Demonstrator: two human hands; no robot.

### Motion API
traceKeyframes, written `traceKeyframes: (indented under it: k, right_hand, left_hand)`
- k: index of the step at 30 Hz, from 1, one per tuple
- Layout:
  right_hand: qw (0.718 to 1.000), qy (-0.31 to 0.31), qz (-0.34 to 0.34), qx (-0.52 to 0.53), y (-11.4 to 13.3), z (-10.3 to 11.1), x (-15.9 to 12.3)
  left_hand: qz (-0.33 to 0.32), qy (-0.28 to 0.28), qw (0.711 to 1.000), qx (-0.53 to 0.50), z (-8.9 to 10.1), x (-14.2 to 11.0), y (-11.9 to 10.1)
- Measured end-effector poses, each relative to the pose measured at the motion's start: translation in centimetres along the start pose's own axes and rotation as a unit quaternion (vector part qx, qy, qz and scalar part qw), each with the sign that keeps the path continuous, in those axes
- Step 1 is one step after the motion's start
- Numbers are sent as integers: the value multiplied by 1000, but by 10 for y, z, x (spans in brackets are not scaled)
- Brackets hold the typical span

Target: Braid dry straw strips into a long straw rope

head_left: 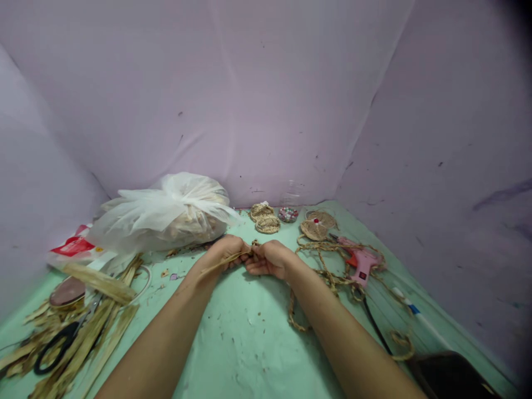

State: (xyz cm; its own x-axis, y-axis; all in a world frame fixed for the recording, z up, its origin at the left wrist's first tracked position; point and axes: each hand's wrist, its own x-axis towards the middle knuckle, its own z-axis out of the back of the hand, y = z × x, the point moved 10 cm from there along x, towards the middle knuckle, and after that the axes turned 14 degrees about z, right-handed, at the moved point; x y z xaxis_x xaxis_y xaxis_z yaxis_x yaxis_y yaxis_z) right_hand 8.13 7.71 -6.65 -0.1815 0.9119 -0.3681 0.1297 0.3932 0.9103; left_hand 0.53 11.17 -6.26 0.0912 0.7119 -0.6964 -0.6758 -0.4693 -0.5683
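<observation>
My left hand [235, 252] and my right hand [266, 258] meet over the middle of the table, fingertips pinched together. Between them they grip a dried plant-fibre strip [222, 262], whose loose end trails back across my left wrist. A small twisted bit of the fibre shows just above the fingertips; the rest of the grip is hidden by the fingers. To the right of my right hand lies a long twisted fibre cord [327, 265], partly behind my right forearm. Whether that cord joins the piece in my fingers I cannot tell.
Behind the hands sit woven fibre coils [267, 224], a tub of beads [288, 214] and round woven pieces [318, 225]. A pink glue gun [362, 266] lies right. Leftward are a stuffed plastic bag [162, 216], scissors [62, 339] and dried strips [85, 354]. A dark object [451, 377] is near right.
</observation>
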Motion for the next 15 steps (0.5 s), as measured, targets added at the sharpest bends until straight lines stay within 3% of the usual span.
traceKeyframes:
  k: [3,8,12,15]
  right_hand:
    - [999,-21,15,-44,-1,7,4]
    - [972,-35,44,-229,6,22,7]
    - [894,-20,104,-436,28,33,7]
    - [834,-4,135,-535,44,38,0]
  left_hand:
    - [0,-11,1000,29,-1,4,-1]
    - [-9,-9,999,30,-6,10,0]
    - [-30,-10,999,15,-7,9,-1]
    - [-45,-6,999,10,-8,7,-4]
